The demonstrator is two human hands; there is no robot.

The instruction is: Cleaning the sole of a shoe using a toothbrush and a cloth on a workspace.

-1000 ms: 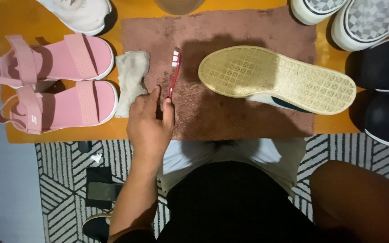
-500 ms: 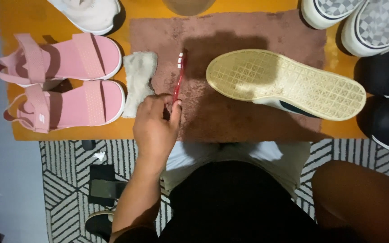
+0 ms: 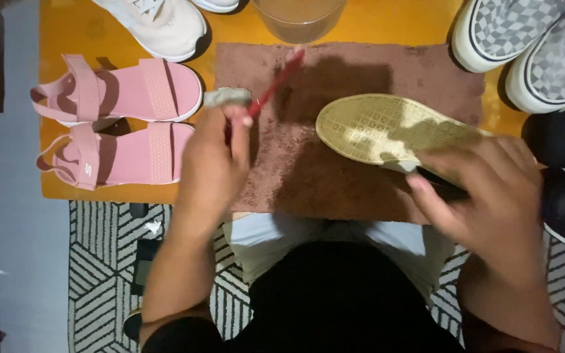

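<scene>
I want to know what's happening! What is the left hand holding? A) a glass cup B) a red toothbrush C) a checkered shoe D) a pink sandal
B: the left hand grips the thin red plastic toothbrush, lifted over the brown fuzzy towel.
</scene>
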